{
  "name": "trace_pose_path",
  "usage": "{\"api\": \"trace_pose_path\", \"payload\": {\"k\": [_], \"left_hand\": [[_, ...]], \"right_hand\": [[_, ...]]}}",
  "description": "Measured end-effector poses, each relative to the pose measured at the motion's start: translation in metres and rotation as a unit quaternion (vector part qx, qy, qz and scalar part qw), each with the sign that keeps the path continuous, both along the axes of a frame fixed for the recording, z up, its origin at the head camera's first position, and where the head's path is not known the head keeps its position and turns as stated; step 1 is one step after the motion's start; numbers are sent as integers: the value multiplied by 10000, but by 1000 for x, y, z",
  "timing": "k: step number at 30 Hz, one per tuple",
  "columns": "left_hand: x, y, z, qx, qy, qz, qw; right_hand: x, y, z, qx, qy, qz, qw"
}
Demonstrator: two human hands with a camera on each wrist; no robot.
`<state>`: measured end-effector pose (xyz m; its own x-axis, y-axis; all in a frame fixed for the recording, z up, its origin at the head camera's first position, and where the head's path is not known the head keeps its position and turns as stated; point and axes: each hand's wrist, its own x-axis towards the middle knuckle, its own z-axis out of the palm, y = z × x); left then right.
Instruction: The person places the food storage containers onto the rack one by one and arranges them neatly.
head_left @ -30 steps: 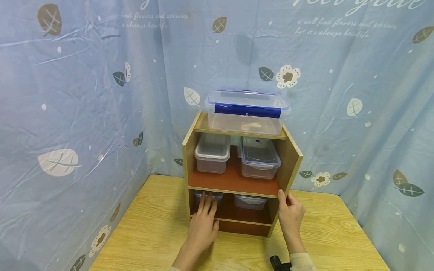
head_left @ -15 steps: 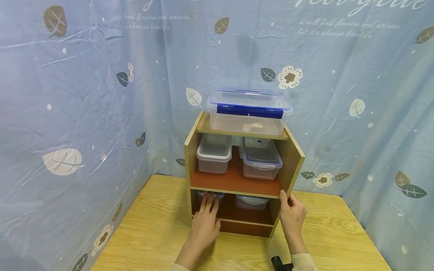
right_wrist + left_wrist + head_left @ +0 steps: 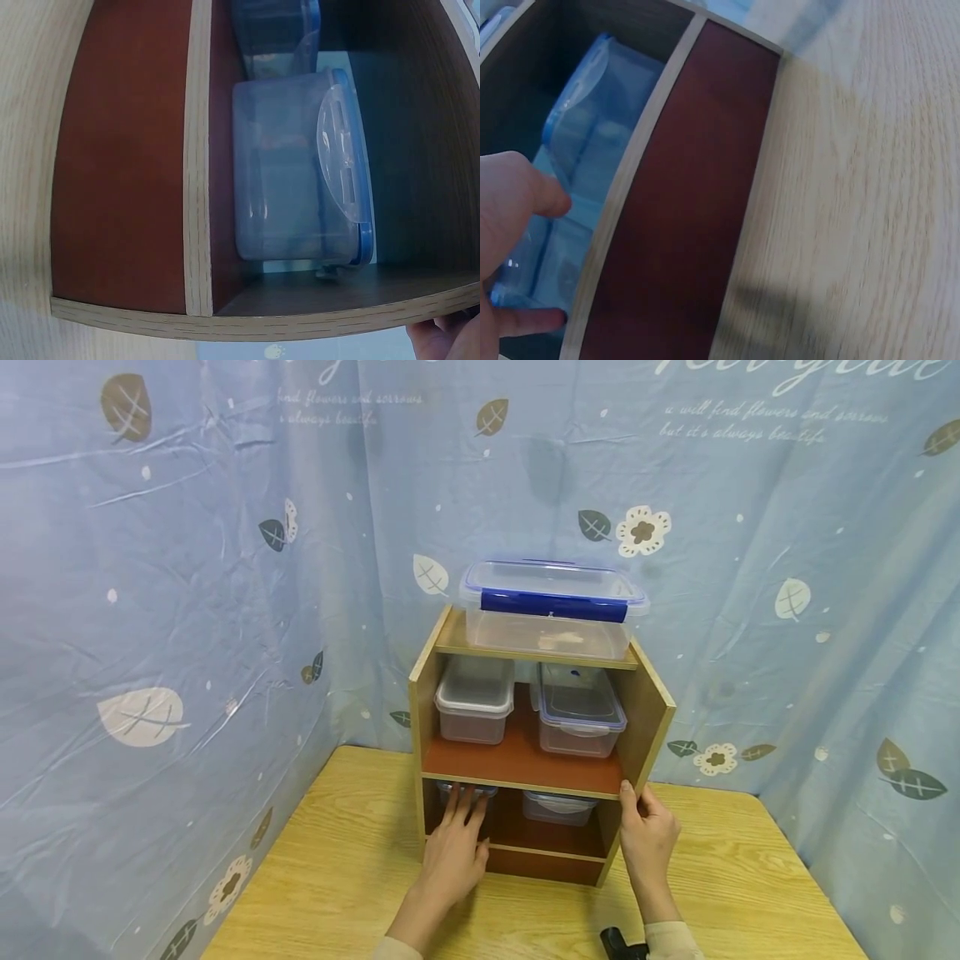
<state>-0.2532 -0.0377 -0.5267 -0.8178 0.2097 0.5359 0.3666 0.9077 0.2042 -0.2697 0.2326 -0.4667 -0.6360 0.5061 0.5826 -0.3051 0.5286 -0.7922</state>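
A small wooden shelf (image 3: 517, 760) with reddish-brown boards stands on the table. My left hand (image 3: 450, 858) reaches to its lower level with outstretched fingers spread over the front of a clear food container (image 3: 487, 793) with a blue-edged lid. In the left wrist view, the thumb and a finger lie at that container (image 3: 559, 259); whether they press on it is hard to tell. My right hand (image 3: 647, 839) pinches the front edge of the shelf's right side panel (image 3: 652, 718) between thumb and fingers. Another clear container (image 3: 292, 169) with a blue-rimmed lid sits on the lower level's right side.
On the middle level stand a white-lidded container (image 3: 474, 706) and a blue-rimmed one (image 3: 581, 718). A large clear box (image 3: 551, 610) with a dark blue clasp rests on top. The wooden table (image 3: 360, 827) backs onto a blue patterned curtain (image 3: 225, 568). A black object (image 3: 618, 943) lies by the right wrist.
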Motion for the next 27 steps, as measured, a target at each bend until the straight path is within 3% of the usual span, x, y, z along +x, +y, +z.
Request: {"api": "trace_pose_path", "payload": {"k": [5,7,9,11,14,16,18,20,23,27], "left_hand": [[2,-2,-2,191,144,-196,9995],[3,-3,-2,375,608,-337,9969],[5,-4,-3,651,1399,-521,9866],[7,-6,-2,952,2346,-695,9649],[9,-11,2,1304,3620,-861,9190],[10,-16,6,1479,4122,-864,8949],[8,-23,10,1638,4423,-796,8782],[6,-30,13,1729,4512,-658,8731],[0,-44,16,1786,4471,-534,8749],[-5,-62,18,1803,4228,-593,8861]], "right_hand": [[0,0,0,9,-22,-2,10000],[0,0,1,2,-30,-42,10000],[-1,1,2,31,-21,-49,10000],[-1,2,3,101,-18,-35,9999],[0,5,3,171,-41,67,9998],[1,8,4,180,-69,116,9997],[2,12,5,187,-76,152,9997],[3,16,7,257,-67,144,9995],[2,19,9,440,-47,151,9989],[4,20,12,639,-239,343,9971]]}}
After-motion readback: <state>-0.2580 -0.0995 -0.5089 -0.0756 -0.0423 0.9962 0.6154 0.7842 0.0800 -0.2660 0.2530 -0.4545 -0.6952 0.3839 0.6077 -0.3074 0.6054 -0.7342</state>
